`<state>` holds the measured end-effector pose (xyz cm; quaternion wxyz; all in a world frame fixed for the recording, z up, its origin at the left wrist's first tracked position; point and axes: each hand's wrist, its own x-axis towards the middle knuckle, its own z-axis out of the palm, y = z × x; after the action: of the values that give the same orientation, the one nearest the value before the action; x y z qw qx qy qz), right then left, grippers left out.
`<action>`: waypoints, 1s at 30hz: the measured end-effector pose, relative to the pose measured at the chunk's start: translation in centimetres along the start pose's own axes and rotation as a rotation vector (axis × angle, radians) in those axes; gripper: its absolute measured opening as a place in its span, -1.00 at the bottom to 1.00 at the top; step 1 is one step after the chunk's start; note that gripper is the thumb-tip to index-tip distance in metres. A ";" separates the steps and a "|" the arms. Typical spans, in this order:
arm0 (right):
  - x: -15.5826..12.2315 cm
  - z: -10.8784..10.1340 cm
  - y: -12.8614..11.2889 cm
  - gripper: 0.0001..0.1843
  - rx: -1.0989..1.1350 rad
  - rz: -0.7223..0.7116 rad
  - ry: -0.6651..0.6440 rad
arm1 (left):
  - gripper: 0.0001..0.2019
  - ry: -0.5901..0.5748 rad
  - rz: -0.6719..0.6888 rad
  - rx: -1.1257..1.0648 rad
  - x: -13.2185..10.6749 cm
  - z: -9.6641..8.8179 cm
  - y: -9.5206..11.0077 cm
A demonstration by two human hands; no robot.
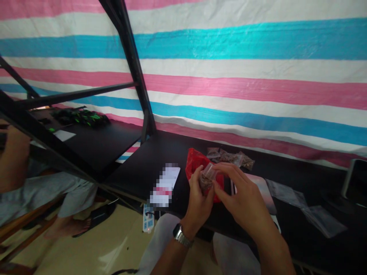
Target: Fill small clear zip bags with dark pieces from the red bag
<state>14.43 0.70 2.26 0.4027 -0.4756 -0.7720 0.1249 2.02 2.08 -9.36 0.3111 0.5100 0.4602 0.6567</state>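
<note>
A small clear zip bag (207, 179) with brown bits in its lower part is held between my two hands, over the front part of the black table. My left hand (197, 202), with a metal watch on its wrist, is closed round the bag's lower part. The thumb and forefinger of my right hand (246, 196) pinch the bag at its upper right side. Just behind the hands lies an opened red plastic bag (192, 161), partly covered by them. Several filled small clear bags (229, 156) lie farther back.
Flat clear bags (286, 194) lie right of a pinkish silver object (259, 187). A pixelated, phone-like white object (169, 179) is at left. Black frame posts (134, 68) stand before striped sheeting (246, 91). Another person's arm (15, 160) shows at far left, near a black-green model (88, 117).
</note>
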 end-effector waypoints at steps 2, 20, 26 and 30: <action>-0.1 0.0 0.0 -0.66 0.024 0.015 -0.004 | -0.42 -0.041 -0.006 -0.043 -0.3 -0.2 -0.2; -0.3 1.3 2.0 -0.61 0.123 0.261 0.022 | -0.56 0.175 0.074 -0.048 -1.3 -1.3 3.0; -0.4 2.9 2.7 -0.58 -0.029 0.307 -0.378 | -0.66 0.195 0.057 -0.001 -2.0 -3.4 3.0; -0.4 2.6 2.2 -0.56 0.047 0.283 -0.368 | -0.68 0.294 -0.124 -0.003 -5.0 -2.4 3.3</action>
<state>13.99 2.03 -0.84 0.2444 -0.5388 -0.7550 0.2828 1.41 -4.26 -8.38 0.2811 0.3788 0.5305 0.7043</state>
